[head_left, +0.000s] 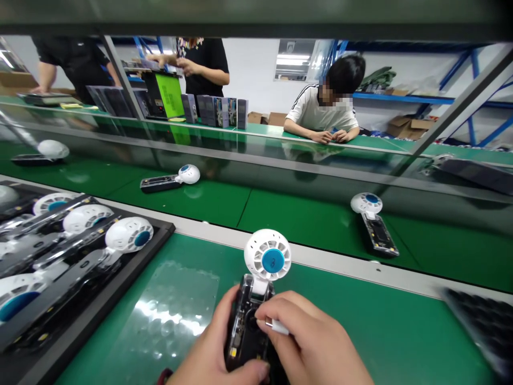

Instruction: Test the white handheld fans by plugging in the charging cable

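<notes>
My left hand (214,345) is wrapped round the black body of a handheld fan (267,255), its thumb lying across the lower end. The fan's round white head has a blue centre disc and points away from me. Its clear casing shows the circuit parts inside. Between thumb and fingers, my right hand (310,337) pinches a white USB plug (277,325) with a metal tip, close over the fan's body. Whether those fingertips touch the body I cannot tell. The plug's cable is hidden behind the hand.
On the left stands a black tray (132,286) of similar fans. A clear plastic sheet (172,305) lies beside it. More fans (377,232) lie on the green conveyor belt (280,206) beyond. A black ridged tray (476,321) is at right. Co-workers (320,115) are across the line.
</notes>
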### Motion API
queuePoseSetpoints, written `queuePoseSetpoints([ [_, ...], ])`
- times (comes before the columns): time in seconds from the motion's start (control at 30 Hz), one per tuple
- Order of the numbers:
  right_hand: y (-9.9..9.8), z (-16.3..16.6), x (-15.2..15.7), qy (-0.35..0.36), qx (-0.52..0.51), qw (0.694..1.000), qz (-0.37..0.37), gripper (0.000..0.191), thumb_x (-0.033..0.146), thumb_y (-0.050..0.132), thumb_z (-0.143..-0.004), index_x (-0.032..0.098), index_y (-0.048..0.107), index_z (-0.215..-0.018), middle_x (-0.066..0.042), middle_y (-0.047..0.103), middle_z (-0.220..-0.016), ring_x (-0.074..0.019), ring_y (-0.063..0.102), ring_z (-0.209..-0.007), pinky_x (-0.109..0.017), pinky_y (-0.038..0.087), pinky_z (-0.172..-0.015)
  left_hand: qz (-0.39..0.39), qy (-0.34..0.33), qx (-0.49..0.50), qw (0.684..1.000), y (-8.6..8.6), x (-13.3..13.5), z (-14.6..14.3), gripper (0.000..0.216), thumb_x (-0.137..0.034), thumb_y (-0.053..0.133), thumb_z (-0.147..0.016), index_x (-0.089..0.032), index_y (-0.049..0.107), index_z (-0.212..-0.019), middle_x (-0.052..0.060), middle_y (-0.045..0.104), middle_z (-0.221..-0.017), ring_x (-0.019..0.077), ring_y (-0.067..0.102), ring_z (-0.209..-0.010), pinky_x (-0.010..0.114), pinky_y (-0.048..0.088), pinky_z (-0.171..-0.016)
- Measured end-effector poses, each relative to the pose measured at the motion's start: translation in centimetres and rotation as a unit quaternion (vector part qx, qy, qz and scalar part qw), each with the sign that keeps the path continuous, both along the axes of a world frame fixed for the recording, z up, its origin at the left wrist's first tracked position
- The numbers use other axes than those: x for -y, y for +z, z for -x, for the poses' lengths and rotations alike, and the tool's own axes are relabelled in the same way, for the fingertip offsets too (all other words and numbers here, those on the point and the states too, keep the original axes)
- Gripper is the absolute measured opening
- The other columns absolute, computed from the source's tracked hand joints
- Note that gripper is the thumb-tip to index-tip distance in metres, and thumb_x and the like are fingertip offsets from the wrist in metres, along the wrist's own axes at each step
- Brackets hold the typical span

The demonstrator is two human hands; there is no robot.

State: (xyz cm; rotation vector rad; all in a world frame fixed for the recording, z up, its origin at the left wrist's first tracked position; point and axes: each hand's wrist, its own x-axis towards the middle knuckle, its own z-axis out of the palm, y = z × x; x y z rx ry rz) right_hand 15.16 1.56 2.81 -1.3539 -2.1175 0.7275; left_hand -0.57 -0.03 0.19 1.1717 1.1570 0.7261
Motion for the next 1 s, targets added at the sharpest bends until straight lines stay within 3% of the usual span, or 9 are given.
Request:
queuePoseSetpoints([
  [0.37,0.1,0.2,0.2,0.013,0.056,0.993,-0.108,0.022,0.009,0.040,-0.073,0.026,0.052,-0.080,0.004,0.061,-0.078,-0.0130,0.056,-0.056,-0.022,0.046,-0.046,0.010,0.024,-0.023,0.999,0.7,-0.1,-0.6,0.074,-0.009,0.053,-0.061,-0.018,0.018,-0.127,0.008,0.050,-0.116,0.0236,0.047,-0.104,0.032,0.035,-0.091],
  [0.53,-0.3,0.5,0.5,0.013,0.142,0.957,-0.251,0.033,0.005,0.035,-0.063,0.023,0.054,-0.083,0.001,0.062,-0.076,-0.0144,0.056,-0.046,-0.026,0.044,-0.039,0.031,0.031,0.019,0.999,1.4,-0.1,-1.0,0.069,-0.009,0.051,-0.062,-0.019,0.021,-0.123,0.004,0.060,-0.093,0.0202,0.057,-0.079,0.031,0.045,-0.073],
  [0.63,-0.7,0.3,0.6,0.024,0.178,0.943,-0.280,0.037,0.005,0.036,-0.066,0.021,0.055,-0.093,0.000,0.063,-0.078,-0.0142,0.056,-0.044,-0.026,0.046,-0.037,0.023,0.043,0.035,0.998,1.2,-0.2,-0.8,0.064,-0.010,0.052,-0.063,-0.019,0.024,-0.120,0.005,0.059,-0.096,0.0202,0.056,-0.085,0.031,0.043,-0.078],
  [0.73,-1.1,0.0,0.5,0.052,0.203,0.944,-0.254,0.048,0.006,0.036,-0.066,0.021,0.050,-0.109,-0.002,0.060,-0.077,-0.0141,0.054,-0.042,-0.025,0.045,-0.035,0.013,0.043,0.058,0.997,0.5,-0.4,-0.4,0.056,-0.016,0.055,-0.068,-0.020,0.028,-0.117,0.007,0.056,-0.102,0.0223,0.052,-0.096,0.032,0.042,-0.080],
  [0.9,-1.6,-0.5,-0.1,0.110,0.164,0.970,-0.142,0.051,0.006,0.034,-0.070,0.023,0.046,-0.117,-0.004,0.058,-0.082,-0.0117,0.053,-0.044,-0.023,0.046,-0.039,0.089,0.037,0.145,0.985,-0.2,-0.5,-0.3,0.065,-0.028,0.060,-0.070,-0.021,0.019,-0.120,0.001,0.058,-0.077,0.0163,0.057,-0.060,0.031,0.046,-0.059],
  [1.0,-1.5,-0.8,-0.2,0.099,0.055,0.989,-0.092,0.043,0.010,0.033,-0.078,0.025,0.046,-0.116,-0.005,0.058,-0.084,-0.0134,0.058,-0.059,-0.023,0.049,-0.053,0.104,0.032,0.176,0.978,0.1,-0.5,-0.3,0.075,-0.029,0.062,-0.069,-0.019,0.011,-0.123,-0.001,0.058,-0.066,0.0155,0.057,-0.058,0.030,0.044,-0.060],
])
